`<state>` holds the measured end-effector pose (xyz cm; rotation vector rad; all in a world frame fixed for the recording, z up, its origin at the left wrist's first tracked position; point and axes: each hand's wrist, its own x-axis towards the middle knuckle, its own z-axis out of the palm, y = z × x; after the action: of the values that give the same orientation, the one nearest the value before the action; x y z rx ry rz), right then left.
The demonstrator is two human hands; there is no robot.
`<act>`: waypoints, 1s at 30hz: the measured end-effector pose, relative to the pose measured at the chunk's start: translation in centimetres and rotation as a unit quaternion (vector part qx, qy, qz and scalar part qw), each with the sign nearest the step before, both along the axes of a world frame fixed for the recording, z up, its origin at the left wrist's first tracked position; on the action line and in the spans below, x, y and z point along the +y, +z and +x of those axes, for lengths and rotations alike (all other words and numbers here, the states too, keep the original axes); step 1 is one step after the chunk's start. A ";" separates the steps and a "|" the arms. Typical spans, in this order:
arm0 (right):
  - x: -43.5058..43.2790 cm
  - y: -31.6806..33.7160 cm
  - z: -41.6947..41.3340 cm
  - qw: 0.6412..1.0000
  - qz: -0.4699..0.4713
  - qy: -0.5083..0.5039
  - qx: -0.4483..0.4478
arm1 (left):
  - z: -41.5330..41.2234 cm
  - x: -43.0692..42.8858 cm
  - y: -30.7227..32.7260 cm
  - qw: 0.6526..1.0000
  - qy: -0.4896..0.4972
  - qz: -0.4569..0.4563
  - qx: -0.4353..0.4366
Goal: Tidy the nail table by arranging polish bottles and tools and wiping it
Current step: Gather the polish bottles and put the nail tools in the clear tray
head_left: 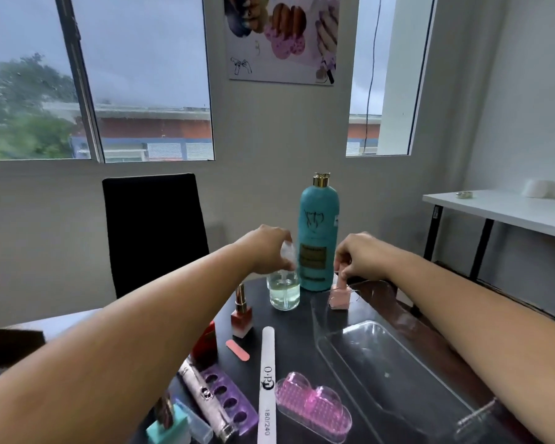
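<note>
My left hand (268, 249) grips the top of a clear spray bottle (284, 291) half full of clear liquid, standing on the dark table (297, 334). My right hand (361, 256) pinches the cap of a pale pink polish bottle (339, 298), which stands at the far end of a clear plastic tray (398, 363). A tall teal lotion bottle (318, 232) stands between my hands, just behind them. A red-to-white polish bottle (241, 317) with a gold cap stands left of the spray bottle.
On the near table lie a long white nail file (267, 386), a small pink file (237, 350), a purple toe separator (228, 398), a pink brush (313, 406), a silver tube (205, 402), a red bottle (205, 344) and a teal-based bottle (167, 426). A black chair (154, 232) stands behind.
</note>
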<state>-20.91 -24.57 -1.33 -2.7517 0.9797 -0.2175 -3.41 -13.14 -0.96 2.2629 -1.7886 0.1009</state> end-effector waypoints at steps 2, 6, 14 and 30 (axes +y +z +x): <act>-0.2 -0.3 0.2 1.000 0.000 0.003 -0.008 | 0.0 -0.2 -0.4 1.000 0.000 0.005 0.004; 0.0 -0.3 0.2 1.000 -0.014 0.005 -0.028 | 0.0 0.0 -0.1 1.000 -0.002 0.013 -0.006; 3.7 1.7 0.4 0.992 -0.040 0.060 -0.100 | 2.1 5.7 3.4 0.999 0.032 -0.012 -0.036; 13.1 -0.5 8.9 0.985 -0.052 0.158 -0.045 | 3.6 15.1 -0.1 0.998 0.038 0.024 0.036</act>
<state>-12.02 -11.43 -1.79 -2.9120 0.5122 -0.3452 0.17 1.98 -1.10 2.3366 -1.6859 -0.0090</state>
